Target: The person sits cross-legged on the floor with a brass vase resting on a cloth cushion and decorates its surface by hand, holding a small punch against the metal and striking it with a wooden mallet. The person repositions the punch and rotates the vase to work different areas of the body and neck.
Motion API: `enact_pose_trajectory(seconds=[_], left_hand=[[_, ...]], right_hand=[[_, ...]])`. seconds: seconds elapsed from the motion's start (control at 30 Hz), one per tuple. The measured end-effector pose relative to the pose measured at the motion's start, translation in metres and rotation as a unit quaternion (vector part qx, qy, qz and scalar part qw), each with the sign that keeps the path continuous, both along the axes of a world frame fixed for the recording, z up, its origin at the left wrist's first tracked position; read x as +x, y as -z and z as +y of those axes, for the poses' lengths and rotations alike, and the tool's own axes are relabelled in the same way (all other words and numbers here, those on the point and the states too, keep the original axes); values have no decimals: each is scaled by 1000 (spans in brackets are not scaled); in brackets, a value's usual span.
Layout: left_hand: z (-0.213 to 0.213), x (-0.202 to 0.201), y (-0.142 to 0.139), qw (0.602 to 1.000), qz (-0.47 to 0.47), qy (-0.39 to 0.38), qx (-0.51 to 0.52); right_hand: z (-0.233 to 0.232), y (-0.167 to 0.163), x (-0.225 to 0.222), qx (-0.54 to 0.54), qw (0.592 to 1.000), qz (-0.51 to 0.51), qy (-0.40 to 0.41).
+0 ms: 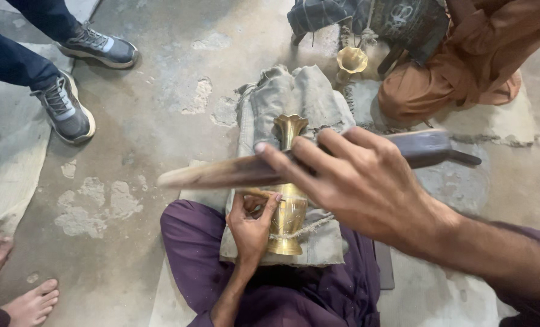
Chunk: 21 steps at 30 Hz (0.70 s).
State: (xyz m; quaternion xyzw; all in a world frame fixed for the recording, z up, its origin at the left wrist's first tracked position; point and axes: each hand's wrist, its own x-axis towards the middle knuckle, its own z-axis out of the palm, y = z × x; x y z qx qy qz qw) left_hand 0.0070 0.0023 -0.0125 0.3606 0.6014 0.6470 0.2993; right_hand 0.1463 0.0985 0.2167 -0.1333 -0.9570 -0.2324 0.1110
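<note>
On the grey cloth [294, 91] at six o'clock, the left hand [252, 227] clamps the brass vase [289, 209] while the right hand [361, 181], closed around the hammer [221, 174], seems mid-strike; the next blow needs careful aim.

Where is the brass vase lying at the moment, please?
In the head view, the brass vase lies centre frame on a grey folded cloth over the person's lap, steadied by the left hand.
</note>
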Motion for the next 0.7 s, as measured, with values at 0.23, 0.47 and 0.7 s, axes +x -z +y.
enact_pose_trajectory(seconds=[0.23,0.47,0.7], left_hand=[[19,-6,-16,998,-63,32,-3],[28,-13,-27,988,-81,78,-106],[24,-14,-31,992,-39,81,-93]], right_hand=[[7,4,11,55,989,-125,49],[24,5,35,33,990,-99,97],[42,14,37,4,988,-88,126]])
